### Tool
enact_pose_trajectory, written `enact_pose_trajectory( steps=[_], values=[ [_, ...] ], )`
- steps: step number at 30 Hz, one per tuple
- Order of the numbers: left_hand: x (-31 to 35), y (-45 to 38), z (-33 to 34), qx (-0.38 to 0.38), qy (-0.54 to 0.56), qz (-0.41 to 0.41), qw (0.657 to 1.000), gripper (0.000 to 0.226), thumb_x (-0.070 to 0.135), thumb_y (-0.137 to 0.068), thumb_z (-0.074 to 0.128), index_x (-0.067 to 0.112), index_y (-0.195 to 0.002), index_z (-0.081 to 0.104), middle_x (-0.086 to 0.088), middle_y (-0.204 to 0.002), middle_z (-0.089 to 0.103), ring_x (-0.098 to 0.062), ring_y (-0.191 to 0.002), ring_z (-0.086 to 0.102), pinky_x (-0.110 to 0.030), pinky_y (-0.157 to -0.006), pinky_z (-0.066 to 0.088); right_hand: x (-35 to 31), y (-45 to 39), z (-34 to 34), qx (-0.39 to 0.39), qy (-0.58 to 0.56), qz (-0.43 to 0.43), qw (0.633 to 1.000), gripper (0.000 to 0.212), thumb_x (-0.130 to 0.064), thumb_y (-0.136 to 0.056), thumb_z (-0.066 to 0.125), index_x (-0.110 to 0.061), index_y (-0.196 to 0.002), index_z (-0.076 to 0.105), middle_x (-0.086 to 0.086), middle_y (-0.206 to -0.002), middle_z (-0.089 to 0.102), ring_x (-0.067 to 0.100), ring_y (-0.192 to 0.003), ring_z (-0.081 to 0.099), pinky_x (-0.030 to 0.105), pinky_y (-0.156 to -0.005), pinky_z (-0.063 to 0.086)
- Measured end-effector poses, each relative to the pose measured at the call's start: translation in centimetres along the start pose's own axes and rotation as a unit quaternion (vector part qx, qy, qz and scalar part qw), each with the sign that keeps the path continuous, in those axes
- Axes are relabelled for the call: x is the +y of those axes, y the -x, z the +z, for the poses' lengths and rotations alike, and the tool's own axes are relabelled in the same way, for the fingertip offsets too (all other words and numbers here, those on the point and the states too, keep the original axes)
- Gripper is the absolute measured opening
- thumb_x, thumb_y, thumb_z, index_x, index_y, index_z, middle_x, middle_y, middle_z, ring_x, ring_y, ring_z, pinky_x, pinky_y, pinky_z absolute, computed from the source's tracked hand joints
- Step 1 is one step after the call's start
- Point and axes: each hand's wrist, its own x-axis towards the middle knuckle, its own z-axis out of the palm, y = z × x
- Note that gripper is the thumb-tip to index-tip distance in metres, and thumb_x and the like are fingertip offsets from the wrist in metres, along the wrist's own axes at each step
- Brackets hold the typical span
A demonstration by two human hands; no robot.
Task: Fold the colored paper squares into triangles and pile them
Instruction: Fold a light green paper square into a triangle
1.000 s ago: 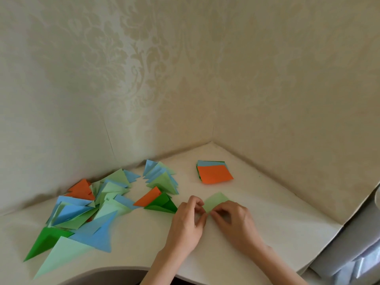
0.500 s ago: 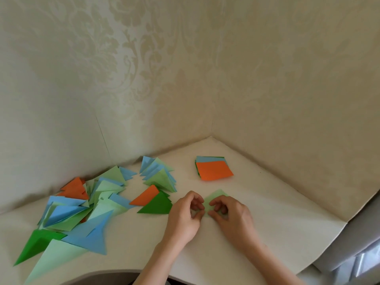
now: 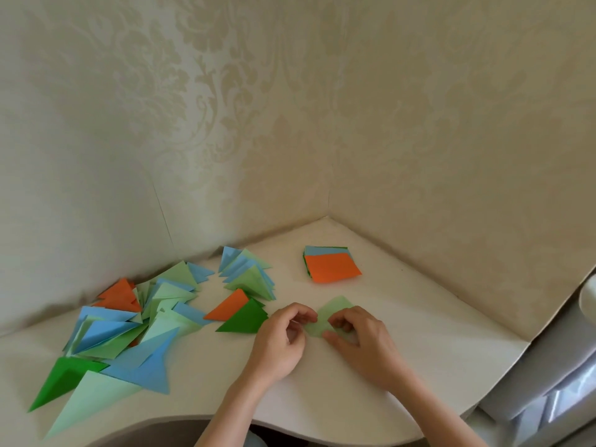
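A light green paper square lies on the white table in front of me. My left hand pinches its near left corner, and my right hand pinches the near edge beside it; much of the sheet is hidden under my fingers. A stack of unfolded squares, orange on top with blue below, sits behind it toward the corner. Folded triangles in blue, green, light green and orange lie spread on the left. A dark green triangle and an orange triangle lie just left of my left hand.
Patterned beige walls meet in a corner behind the table. The table's curved front edge runs near my forearms. A grey-white object stands off the right end of the table.
My fingers have drawn together over the light green sheet, covering more of it. The view has shifted slightly; the piles have not moved.
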Motion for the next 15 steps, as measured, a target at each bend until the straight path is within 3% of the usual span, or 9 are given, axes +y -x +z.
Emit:
enact_pose_trajectory(
  steps=[2,5,10,12,15],
  values=[
    [0.1,0.3,-0.1,-0.003,-0.020,0.019,1.000,0.048,-0.010,-0.073,0.053,0.029,-0.098,0.065,0.019,-0.099,0.064,-0.003,-0.101,0.056,-0.012,-0.085,0.043,-0.1,0.1,0.5,0.007,0.046,-0.004,0.999,0.020,-0.041,-0.088,0.062,-0.024,-0.098,0.066,-0.014,-0.095,0.057,0.008,-0.088,0.054,0.028,-0.083,0.041],
    [0.1,0.5,0.1,-0.003,-0.050,0.051,0.997,0.048,-0.008,-0.071,0.054,0.027,-0.104,0.064,0.018,-0.106,0.060,-0.003,-0.108,0.052,-0.010,-0.091,0.038,0.0,-0.1,0.4,-0.007,0.058,-0.015,0.998,0.015,-0.032,-0.095,0.054,-0.022,-0.097,0.065,-0.013,-0.096,0.054,0.013,-0.092,0.052,0.034,-0.083,0.039],
    [-0.3,0.2,0.5,0.013,-0.093,0.080,0.992,0.037,-0.005,-0.074,0.065,0.022,-0.098,0.067,0.017,-0.098,0.061,-0.001,-0.098,0.053,-0.009,-0.086,0.038,-0.1,-0.1,-1.7,-0.048,-0.027,-0.044,0.997,0.012,-0.019,-0.095,0.054,-0.024,-0.084,0.057,-0.014,-0.088,0.052,0.002,-0.077,0.049,0.012,-0.069,0.036],
    [-0.4,0.2,0.6,0.011,-0.103,0.090,0.991,0.030,-0.003,-0.074,0.067,0.022,-0.090,0.069,0.016,-0.093,0.063,-0.001,-0.095,0.052,-0.009,-0.083,0.039,0.1,0.2,-1.8,-0.045,-0.034,-0.057,0.997,0.005,-0.019,-0.092,0.059,-0.023,-0.090,0.062,-0.012,-0.091,0.056,0.000,-0.078,0.052,0.009,-0.069,0.036],
    [-0.4,0.3,0.7,0.016,-0.101,0.101,0.990,0.017,0.005,-0.078,0.069,0.021,-0.084,0.071,0.013,-0.087,0.064,0.002,-0.091,0.051,-0.007,-0.080,0.037,0.7,0.9,-1.6,-0.006,-0.052,-0.073,0.996,0.019,-0.021,-0.087,0.067,-0.023,-0.105,0.062,-0.013,-0.100,0.060,-0.003,-0.091,0.056,0.005,-0.075,0.038]
  ],
)
